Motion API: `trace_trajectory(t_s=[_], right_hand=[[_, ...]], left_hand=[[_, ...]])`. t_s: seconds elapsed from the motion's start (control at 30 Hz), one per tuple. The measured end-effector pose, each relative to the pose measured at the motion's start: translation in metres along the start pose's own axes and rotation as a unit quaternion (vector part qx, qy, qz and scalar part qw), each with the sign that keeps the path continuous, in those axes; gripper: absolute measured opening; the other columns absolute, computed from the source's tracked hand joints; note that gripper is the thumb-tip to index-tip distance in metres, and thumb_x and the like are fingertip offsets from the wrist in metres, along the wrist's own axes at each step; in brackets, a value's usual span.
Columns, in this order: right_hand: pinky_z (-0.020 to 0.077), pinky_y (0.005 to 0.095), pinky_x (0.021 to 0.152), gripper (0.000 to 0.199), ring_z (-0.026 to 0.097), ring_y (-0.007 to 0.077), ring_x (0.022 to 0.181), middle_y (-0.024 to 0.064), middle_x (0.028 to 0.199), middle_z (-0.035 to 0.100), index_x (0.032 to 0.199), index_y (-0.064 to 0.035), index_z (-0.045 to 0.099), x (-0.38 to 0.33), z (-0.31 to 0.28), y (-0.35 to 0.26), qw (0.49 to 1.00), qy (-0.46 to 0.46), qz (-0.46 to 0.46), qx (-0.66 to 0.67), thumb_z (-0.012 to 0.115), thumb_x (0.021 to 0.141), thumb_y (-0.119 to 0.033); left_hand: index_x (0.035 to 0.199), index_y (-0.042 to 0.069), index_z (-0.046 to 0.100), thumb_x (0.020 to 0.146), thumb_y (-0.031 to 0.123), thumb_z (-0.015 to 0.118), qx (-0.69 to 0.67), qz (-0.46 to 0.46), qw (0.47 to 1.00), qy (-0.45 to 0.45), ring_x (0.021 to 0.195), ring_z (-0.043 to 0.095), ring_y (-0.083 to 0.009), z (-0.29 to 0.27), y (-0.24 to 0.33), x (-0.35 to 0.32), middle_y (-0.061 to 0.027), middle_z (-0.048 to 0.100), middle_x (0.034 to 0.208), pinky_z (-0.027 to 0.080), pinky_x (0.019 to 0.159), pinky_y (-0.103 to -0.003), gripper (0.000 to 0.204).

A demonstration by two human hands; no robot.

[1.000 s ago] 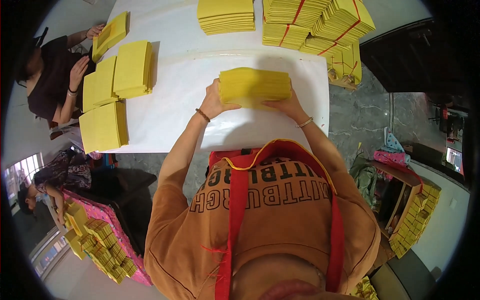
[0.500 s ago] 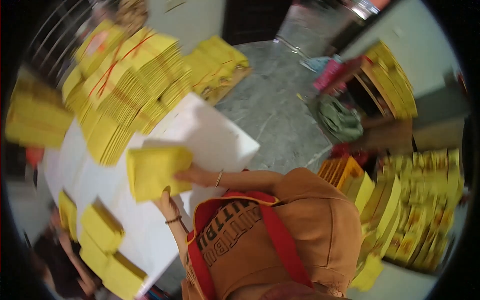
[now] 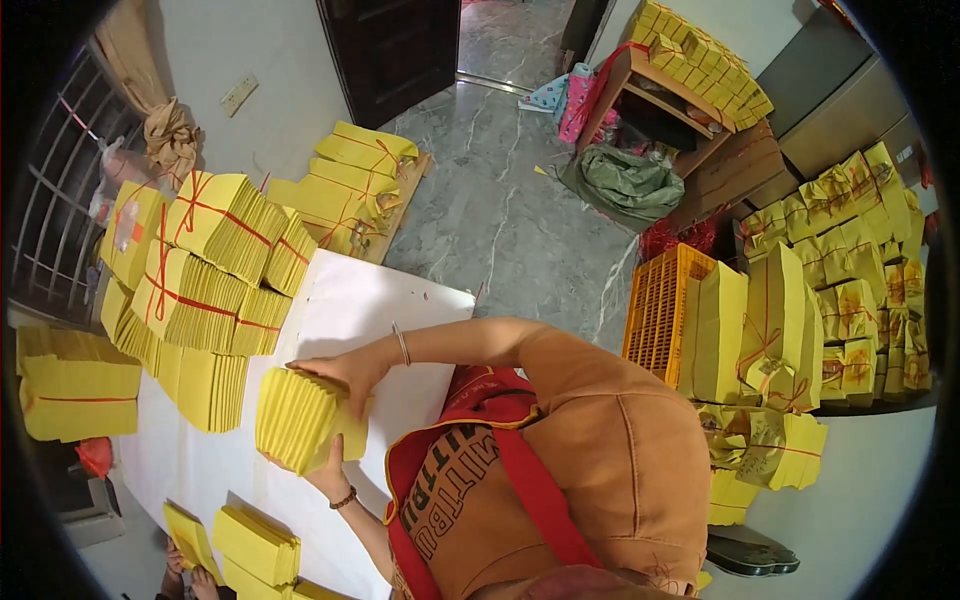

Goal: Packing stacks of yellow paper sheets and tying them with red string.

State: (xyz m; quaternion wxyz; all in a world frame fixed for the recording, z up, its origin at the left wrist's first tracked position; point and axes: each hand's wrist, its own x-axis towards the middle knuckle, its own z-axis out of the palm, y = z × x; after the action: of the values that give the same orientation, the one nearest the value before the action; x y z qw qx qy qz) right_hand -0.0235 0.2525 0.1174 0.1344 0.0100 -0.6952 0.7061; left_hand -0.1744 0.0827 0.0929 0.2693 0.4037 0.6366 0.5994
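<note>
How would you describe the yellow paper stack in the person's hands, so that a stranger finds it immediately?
Start at the white table. Near its middle, just in front of the person's orange shirt, lies the yellow paper stack, gripped between the left hand and the right hand. Unlike the tied bundles behind it, it has no red string around it and is the only stack being held.

The paper stack (image 3: 300, 418) lies on the worktop (image 3: 370, 300) at centre left of the frame, between both hands. Tied bundles (image 3: 210, 270) stand above it at upper left. Smaller stacks (image 3: 255, 545) lie at lower left. The crate (image 3: 665, 305) stands on the floor at right.
</note>
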Motion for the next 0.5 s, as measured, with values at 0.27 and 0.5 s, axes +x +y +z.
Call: trace_trajectory(t_s=[0.27, 0.5], right_hand=[[0.0293, 0.0366, 0.096, 0.101, 0.035, 0.0262, 0.109, 0.0129, 0.113, 0.036, 0.122, -0.0005, 0.030, -0.006, 0.028, 0.057, 0.958, 0.119, -0.101, -0.241, 0.083, 0.048, -0.045], [0.0181, 0.0373, 0.106, 0.099, 0.029, 0.0264, 0.122, 0.0141, 0.131, 0.032, 0.132, -0.0009, 0.024, -0.002, 0.031, 0.060, 0.990, 0.058, -0.069, -0.113, 0.081, 0.056, -0.029]], left_hand=[[0.122, 0.000, 0.044, 0.070, 0.007, 0.070, 0.030, -0.032, 0.996, -0.071, 0.106, 0.048, -0.0219, 0.046, 0.029, 0.009, -0.0112, 0.050, 0.118, 0.039, 0.092, -0.035, 0.059], [0.116, 0.000, 0.051, 0.075, 0.005, 0.068, -0.082, -0.299, 0.946, -0.098, 0.105, 0.050, -0.0187, -0.008, -0.047, -0.037, -0.0088, 0.052, 0.118, 0.042, 0.090, -0.031, 0.045]])
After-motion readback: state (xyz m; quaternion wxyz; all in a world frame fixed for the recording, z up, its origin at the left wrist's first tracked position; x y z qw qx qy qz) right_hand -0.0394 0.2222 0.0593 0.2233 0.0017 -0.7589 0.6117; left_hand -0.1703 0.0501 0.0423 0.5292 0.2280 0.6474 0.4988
